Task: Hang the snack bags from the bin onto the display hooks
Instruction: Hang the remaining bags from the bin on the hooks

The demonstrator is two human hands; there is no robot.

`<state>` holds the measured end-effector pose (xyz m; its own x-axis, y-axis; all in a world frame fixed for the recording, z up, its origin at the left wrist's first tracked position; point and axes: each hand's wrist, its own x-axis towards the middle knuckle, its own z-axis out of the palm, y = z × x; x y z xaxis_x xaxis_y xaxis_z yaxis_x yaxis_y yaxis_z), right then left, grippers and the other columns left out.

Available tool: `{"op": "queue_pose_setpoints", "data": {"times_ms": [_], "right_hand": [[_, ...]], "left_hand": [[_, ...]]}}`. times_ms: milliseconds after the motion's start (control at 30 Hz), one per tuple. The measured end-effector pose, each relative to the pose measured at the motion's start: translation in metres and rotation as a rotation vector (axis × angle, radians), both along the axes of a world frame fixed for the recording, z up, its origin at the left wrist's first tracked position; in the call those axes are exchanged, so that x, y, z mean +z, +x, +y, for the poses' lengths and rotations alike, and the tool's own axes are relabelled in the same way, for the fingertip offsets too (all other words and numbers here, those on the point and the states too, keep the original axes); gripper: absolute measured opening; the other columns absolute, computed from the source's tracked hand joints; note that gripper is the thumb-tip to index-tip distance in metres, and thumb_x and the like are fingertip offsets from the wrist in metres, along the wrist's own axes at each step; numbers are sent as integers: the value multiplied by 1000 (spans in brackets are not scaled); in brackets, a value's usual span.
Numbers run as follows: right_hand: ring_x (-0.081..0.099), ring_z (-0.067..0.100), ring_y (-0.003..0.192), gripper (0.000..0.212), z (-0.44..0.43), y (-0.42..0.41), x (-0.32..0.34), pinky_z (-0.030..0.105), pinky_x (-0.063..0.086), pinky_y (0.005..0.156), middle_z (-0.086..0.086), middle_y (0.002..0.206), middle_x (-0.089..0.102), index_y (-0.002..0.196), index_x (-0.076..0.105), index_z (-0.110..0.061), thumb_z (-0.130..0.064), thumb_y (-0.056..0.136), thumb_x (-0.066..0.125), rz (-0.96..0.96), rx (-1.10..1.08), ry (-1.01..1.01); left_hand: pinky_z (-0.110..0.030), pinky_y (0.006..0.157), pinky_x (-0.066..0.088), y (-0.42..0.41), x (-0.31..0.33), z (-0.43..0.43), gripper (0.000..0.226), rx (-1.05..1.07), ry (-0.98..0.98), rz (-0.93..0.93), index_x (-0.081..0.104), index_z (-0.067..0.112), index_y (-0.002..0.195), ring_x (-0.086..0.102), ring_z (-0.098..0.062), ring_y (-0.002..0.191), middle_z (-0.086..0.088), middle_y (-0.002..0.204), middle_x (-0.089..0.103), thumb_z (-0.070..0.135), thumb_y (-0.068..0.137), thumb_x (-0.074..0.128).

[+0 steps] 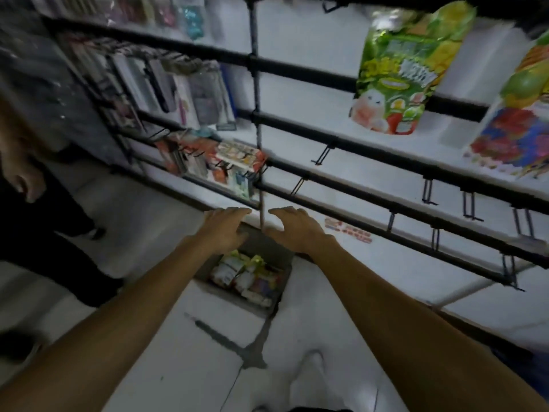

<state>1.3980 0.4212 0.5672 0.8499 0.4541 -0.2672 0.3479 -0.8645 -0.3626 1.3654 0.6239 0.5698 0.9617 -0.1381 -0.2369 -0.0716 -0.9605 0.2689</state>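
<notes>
A grey bin (214, 288) stands on the white floor below the rack, with several colourful snack bags (248, 275) lying inside. My left hand (224, 228) and my right hand (297, 228) both reach down over the bin's far side, fingers spread and relaxed, holding nothing. A green snack bag (404, 75) hangs on the upper right of the display. A second bright bag (514, 123) hangs at the right edge. Bare black hooks (323, 154) stick out from the black rails (371, 156) below them.
To the left, other packaged goods (166, 84) hang on the neighbouring rack section. Another person in dark clothes (35, 221) stands at the left, one hand (20, 173) hanging. A vertical post (258, 114) divides the racks. My white shoe (312, 379) shows at the bottom.
</notes>
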Motion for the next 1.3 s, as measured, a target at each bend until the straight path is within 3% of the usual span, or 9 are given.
{"op": "queue_pose_setpoints", "data": {"times_ms": [100,267,467,667,767,933,1100,1200,1300], "right_hand": [[50,35,121,52,29,15,-20,48,48,96,9,135,53,135,49,-28,-59,93,47,72,12,35],[57,35,115,44,76,56,-69,45,51,95,12,127,59,128,55,-21,-50,94,50,217,86,28],[48,35,130,66,127,116,-139,48,42,107,12,144,49,145,45,-17,-56,92,52,396,74,4],[62,32,113,59,155,160,-176,37,49,93,12,120,65,128,59,-9,-53,90,54,511,69,25],[59,31,117,50,163,176,-201,40,50,96,12,129,62,137,53,-12,-39,96,57,557,48,-13],[59,30,114,44,186,198,-279,47,49,97,10,123,62,134,50,-14,-36,96,59,625,-9,-37],[56,17,102,42,190,207,-381,29,44,83,6,117,61,135,52,-13,-33,98,59,687,-107,-89],[58,26,114,42,192,213,-454,33,45,87,13,122,61,133,53,-8,-29,98,60,711,-182,-120],[55,18,112,32,188,217,-526,25,45,84,3,116,58,128,55,-14,-24,98,60,742,-260,-108]], "left_hand": [[-48,108,33,2,-19,22,50,59,-30,23,46,19,140,44,-33,130,-8,143,48,30,92,56],[-45,103,37,31,-76,67,67,114,31,240,47,28,137,47,-29,125,-4,142,49,48,73,38],[-45,105,40,62,-114,111,52,259,-30,317,41,32,142,49,-25,127,-2,143,50,32,91,52],[-36,98,45,90,-152,140,43,412,-116,319,50,22,136,58,-26,114,-8,130,60,27,93,54],[-33,101,42,101,-181,151,47,432,-177,333,48,21,139,57,-25,119,-7,137,55,24,93,55],[-34,88,53,123,-273,182,46,462,-283,423,47,24,138,63,-22,101,-8,126,61,22,93,56],[-38,88,51,144,-390,205,46,443,-375,517,45,20,140,61,-25,104,-11,126,59,21,95,53],[-41,95,50,153,-466,209,46,411,-414,558,46,24,140,57,-25,114,-8,136,54,22,95,54],[-43,93,51,160,-537,209,45,392,-459,642,46,26,139,59,-22,108,-6,137,53,23,95,55]]}}
